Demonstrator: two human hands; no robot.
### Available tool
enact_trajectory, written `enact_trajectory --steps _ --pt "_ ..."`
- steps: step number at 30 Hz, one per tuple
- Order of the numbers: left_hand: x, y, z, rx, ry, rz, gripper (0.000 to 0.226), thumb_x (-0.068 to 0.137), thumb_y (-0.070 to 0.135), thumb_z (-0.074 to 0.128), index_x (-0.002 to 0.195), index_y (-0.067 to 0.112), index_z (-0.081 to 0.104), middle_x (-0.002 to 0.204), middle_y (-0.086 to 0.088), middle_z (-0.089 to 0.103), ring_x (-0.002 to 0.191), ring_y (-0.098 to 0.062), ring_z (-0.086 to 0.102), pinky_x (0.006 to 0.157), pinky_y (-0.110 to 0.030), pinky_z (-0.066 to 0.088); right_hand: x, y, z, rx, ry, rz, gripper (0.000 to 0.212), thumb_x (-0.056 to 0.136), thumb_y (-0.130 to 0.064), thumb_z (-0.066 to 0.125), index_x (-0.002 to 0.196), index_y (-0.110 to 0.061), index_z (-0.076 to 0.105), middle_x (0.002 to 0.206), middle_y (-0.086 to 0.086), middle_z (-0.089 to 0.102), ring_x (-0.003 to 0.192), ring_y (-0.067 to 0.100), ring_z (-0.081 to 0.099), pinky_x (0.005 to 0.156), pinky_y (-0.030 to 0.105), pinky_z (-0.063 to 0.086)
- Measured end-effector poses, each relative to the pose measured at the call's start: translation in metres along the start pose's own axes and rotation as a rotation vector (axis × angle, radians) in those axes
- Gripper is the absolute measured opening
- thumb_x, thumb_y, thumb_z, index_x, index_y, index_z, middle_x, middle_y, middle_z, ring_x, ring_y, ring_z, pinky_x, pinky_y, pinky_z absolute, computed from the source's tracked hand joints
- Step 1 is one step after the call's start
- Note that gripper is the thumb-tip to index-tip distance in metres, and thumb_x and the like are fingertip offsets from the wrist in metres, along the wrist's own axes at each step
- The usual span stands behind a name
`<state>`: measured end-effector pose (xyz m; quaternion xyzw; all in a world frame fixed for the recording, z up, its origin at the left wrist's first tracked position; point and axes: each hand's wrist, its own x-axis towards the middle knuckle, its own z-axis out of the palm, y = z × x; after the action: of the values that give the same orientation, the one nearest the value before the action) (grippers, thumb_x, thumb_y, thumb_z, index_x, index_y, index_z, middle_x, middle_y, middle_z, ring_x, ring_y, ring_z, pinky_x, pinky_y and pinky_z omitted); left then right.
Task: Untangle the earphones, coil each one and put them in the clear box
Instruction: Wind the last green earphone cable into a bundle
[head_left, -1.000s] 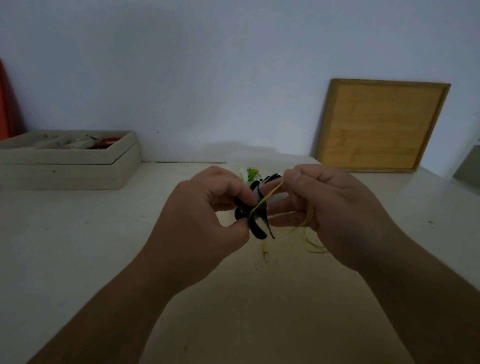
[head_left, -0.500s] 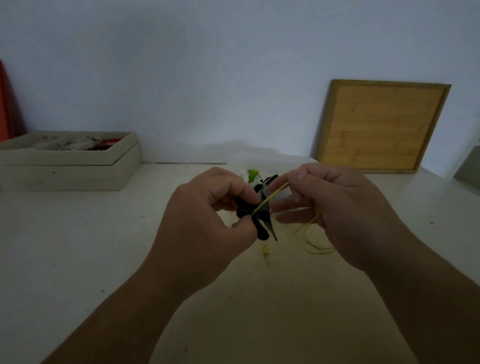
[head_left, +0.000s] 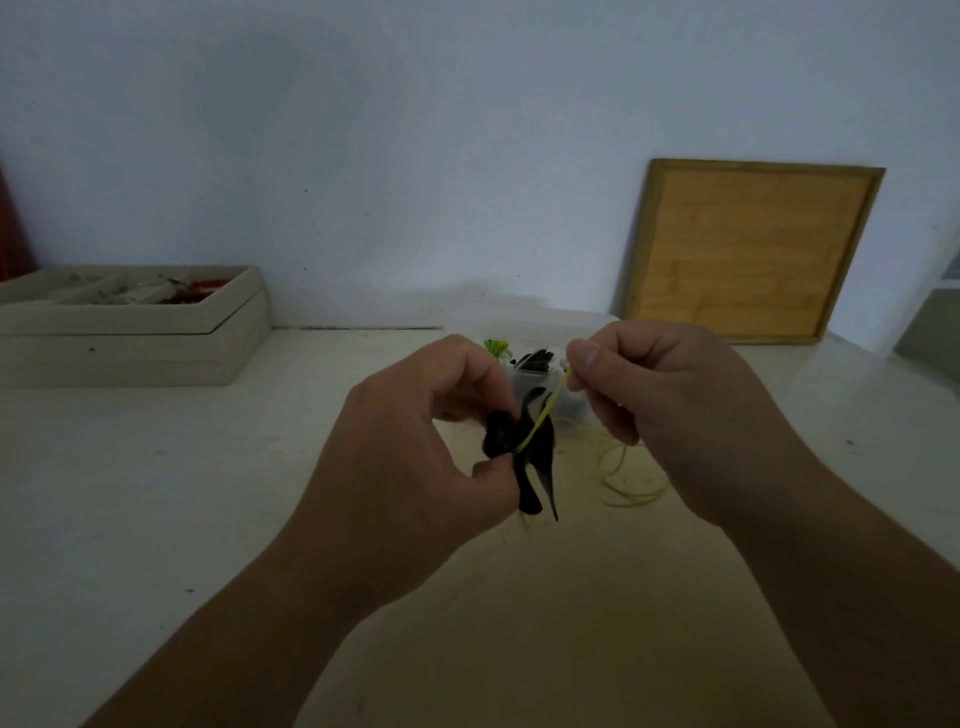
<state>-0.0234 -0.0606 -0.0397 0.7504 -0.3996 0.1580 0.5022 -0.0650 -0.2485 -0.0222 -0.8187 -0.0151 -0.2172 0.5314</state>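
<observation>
My left hand (head_left: 415, 447) grips a bundle of black earphone cable (head_left: 535, 457) above the table, its loops hanging below my fingers. A thin yellow earphone cable (head_left: 545, 415) runs taut from that bundle up to my right hand (head_left: 665, 405), which pinches it between thumb and forefinger. The rest of the yellow cable lies in loose loops (head_left: 628, 483) on the table under my right hand. Behind my hands stands the clear box (head_left: 524, 384), partly hidden, holding black, white and green earphones.
A beige divided tray (head_left: 130, 322) with small items sits at the back left. A wooden framed board (head_left: 748, 249) leans on the wall at the back right. The pale table (head_left: 156, 493) stretches around my hands.
My right hand has risen and moved right, drawing the yellow cable tighter out of the black bundle. The left hand keeps its grip on the bundle.
</observation>
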Motion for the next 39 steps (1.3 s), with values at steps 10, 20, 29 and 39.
enact_trajectory --steps 10,20,29,39 --pt "-0.002 0.001 0.004 -0.031 -0.022 0.003 0.029 0.066 0.008 0.071 0.090 0.022 0.064 0.087 0.012 0.070 0.091 -0.004 0.070 0.086 -0.015 0.053 0.000 0.000 0.004 0.143 -0.019 0.057 0.028 0.094 -0.022 0.060 0.071 -0.010 0.068 0.067 0.006 0.071 0.062 0.016 0.067 0.059 0.027 0.054" --pt "-0.004 -0.001 0.007 0.227 -0.145 0.045 0.066 0.070 0.043 0.051 0.134 0.027 0.056 0.088 0.027 0.050 0.089 0.000 0.057 0.086 -0.004 0.044 -0.001 -0.002 0.004 0.137 -0.050 0.004 0.024 0.093 -0.021 0.060 0.073 -0.011 0.069 0.067 0.008 0.072 0.060 0.017 0.069 0.058 0.023 0.053" --pt "-0.005 -0.005 0.008 0.191 -0.133 -0.021 0.062 0.069 0.044 0.057 0.128 0.028 0.059 0.089 0.024 0.055 0.087 0.001 0.059 0.083 -0.012 0.050 -0.001 -0.003 0.002 0.116 -0.059 -0.026 0.024 0.092 -0.021 0.060 0.076 -0.006 0.070 0.069 0.010 0.072 0.061 0.017 0.069 0.061 0.025 0.057" --pt "-0.002 -0.005 0.002 0.208 -0.124 0.027 0.047 0.073 0.017 0.074 0.119 0.025 0.067 0.091 0.021 0.066 0.087 0.002 0.064 0.081 -0.006 0.049 0.003 0.005 -0.002 0.080 -0.099 0.086 0.030 0.095 -0.023 0.059 0.070 -0.010 0.068 0.062 0.001 0.065 0.055 0.016 0.061 0.050 0.023 0.046"
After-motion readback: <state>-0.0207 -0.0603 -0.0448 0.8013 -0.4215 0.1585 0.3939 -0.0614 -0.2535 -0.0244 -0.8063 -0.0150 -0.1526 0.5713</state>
